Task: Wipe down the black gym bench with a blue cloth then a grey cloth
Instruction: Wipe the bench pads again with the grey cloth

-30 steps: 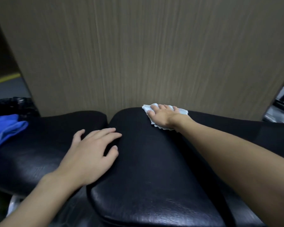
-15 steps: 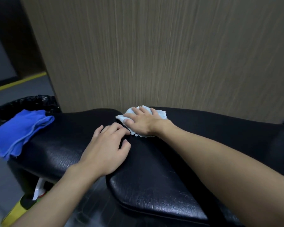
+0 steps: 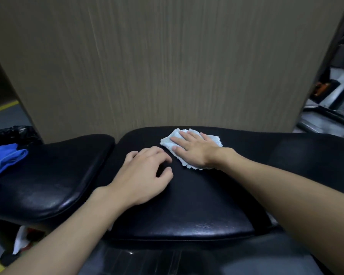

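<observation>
The black gym bench fills the lower half of the view, with a second black pad to its left. My right hand lies flat on a pale grey cloth and presses it onto the far part of the bench pad. Just left of the cloth, my left hand rests on the same pad, fingers slightly curled and holding nothing. A blue cloth lies on the far left end of the left pad, apart from both hands.
A tall beige wood-grain panel stands right behind the bench. A black bin bag sits at the far left behind the blue cloth. Gym equipment frames show at the right edge. White rags lie under the left pad.
My right hand has slid the grey cloth left along the far edge and then a little toward me. My left hand shifted right onto the main pad, close to the cloth. The head view has swung about.
</observation>
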